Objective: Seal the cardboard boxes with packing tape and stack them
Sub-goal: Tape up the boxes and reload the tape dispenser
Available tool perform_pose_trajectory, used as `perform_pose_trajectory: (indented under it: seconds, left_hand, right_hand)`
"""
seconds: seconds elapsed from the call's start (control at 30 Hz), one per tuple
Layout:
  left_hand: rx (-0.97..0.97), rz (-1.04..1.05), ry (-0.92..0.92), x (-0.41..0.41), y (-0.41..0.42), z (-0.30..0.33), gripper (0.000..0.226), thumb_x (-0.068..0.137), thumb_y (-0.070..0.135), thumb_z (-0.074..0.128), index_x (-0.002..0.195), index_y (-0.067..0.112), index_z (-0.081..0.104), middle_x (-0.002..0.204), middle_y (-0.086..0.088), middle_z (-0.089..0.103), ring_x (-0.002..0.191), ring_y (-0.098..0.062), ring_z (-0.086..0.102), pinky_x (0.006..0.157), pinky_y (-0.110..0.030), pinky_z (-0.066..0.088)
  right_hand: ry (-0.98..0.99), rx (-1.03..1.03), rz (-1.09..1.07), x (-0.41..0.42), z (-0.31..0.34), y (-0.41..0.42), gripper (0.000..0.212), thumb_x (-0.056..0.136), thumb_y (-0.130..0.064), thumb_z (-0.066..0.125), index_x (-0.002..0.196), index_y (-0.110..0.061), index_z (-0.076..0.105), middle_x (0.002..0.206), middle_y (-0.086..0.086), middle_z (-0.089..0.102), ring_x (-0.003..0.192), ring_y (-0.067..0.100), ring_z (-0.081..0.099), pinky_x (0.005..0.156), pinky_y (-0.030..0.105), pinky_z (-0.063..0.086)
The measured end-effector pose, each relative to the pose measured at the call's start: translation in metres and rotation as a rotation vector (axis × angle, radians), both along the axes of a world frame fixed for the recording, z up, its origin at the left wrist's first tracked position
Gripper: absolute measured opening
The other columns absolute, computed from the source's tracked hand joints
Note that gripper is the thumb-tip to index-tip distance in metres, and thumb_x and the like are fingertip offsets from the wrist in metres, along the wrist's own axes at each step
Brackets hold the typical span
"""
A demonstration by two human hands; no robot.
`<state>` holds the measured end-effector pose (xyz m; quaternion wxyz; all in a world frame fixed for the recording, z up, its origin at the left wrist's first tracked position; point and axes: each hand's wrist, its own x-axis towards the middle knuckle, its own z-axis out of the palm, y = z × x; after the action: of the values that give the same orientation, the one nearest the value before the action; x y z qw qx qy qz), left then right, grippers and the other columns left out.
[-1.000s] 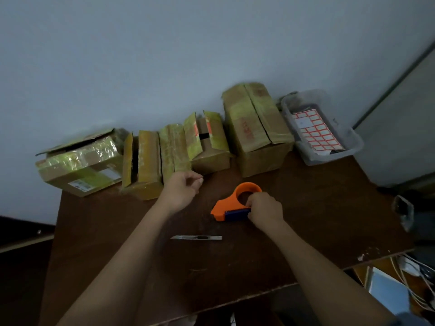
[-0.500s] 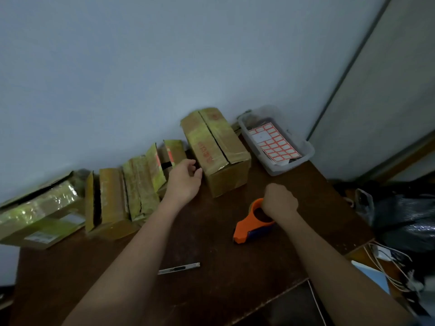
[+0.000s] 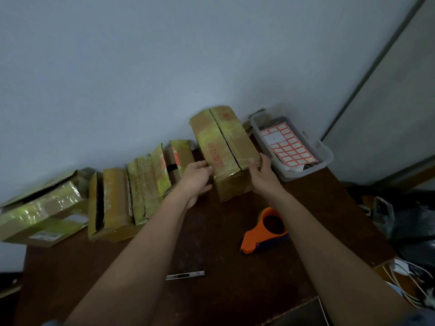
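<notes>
Head view: your left hand (image 3: 196, 178) and right hand (image 3: 261, 174), fingers loose, touch the sides of the long brown cardboard box (image 3: 223, 147). Shiny with tape, it sits on the dark tabletop (image 3: 223, 290), pointing at the wall.

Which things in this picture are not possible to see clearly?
- Tallest box: head view, contents hidden by its flaps.
- Tape dispenser: too dim to show tape.
- Red print on the tallest box: too blurred.
- Left hand: contact with the tallest box unclear.
</notes>
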<state>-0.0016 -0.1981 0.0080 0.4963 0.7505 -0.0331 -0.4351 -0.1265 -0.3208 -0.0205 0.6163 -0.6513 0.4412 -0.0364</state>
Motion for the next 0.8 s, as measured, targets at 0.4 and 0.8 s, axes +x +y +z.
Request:
perform_pose_trajectory:
  seconds: [0.4,0.8]
  left_hand:
    - [-0.09,0.166,-0.138,-0.019,0.004,0.038,0.039,0.094,0.016,0.062,0.128,0.001,0.048,0.094,-0.015,0.067,0.084,-0.026,0.07,0.066,-0.031,0.061]
    - [-0.247,0.21,-0.122,-0.058,0.095,0.108,0.034,0.09,0.027,0.068,0.101,0.019,0.037,0.075,-0.016,0.069,0.06,-0.023,0.07,0.048,-0.023,0.056]
  right_hand:
    - [-0.132,-0.186,-0.166,-0.017,0.032,0.001,0.023,0.106,-0.029,0.037,0.124,-0.021,0.027,0.11,0.001,0.044,0.083,0.003,0.046,0.062,0.023,0.041]
    - [-0.244,-0.439,-0.133,-0.061,0.108,0.062,0.011,0.105,-0.025,0.038,0.114,-0.026,0.032,0.087,0.0,0.051,0.066,0.013,0.049,0.055,0.03,0.036]
